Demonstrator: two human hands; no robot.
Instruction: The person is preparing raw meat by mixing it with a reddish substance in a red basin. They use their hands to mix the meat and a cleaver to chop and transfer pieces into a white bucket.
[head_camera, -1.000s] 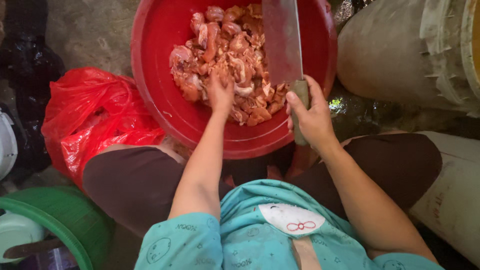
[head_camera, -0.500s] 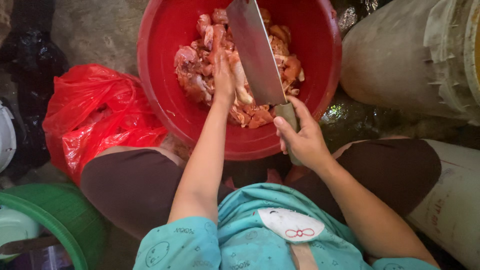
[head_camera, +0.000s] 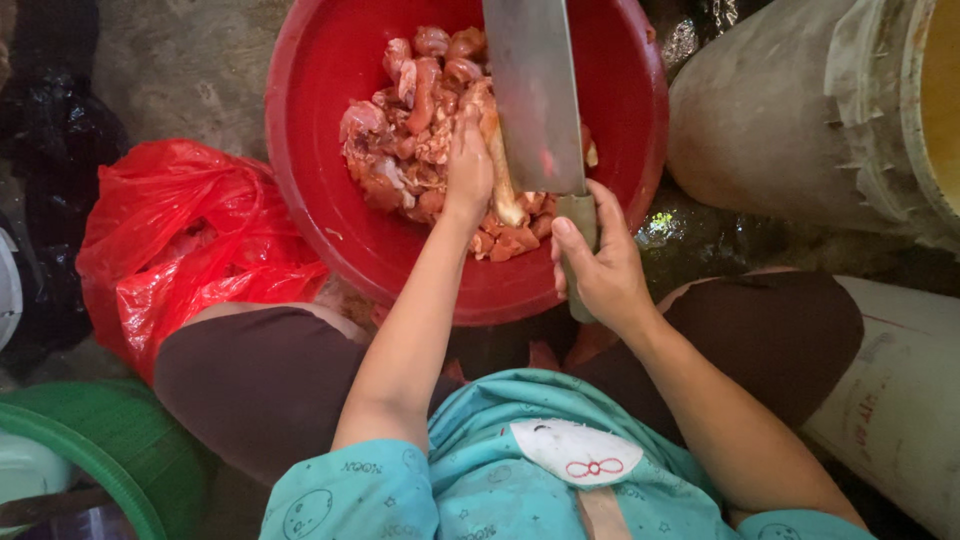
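Fingers (head_camera: 575, 235) of right hand (head_camera: 598, 268): wrapped around cleaver (head_camera: 532, 92) handle, blade flat above the meat. Left hand (head_camera: 468, 165): fingers pressed down on a long pale piece among raw meat pieces (head_camera: 415, 140), grip not discernible. Meat heaped in red basin (head_camera: 320, 90). Red plastic bag (head_camera: 190, 240) left; green basket (head_camera: 90, 430) lower left; grey barrel (head_camera: 800, 110) right.
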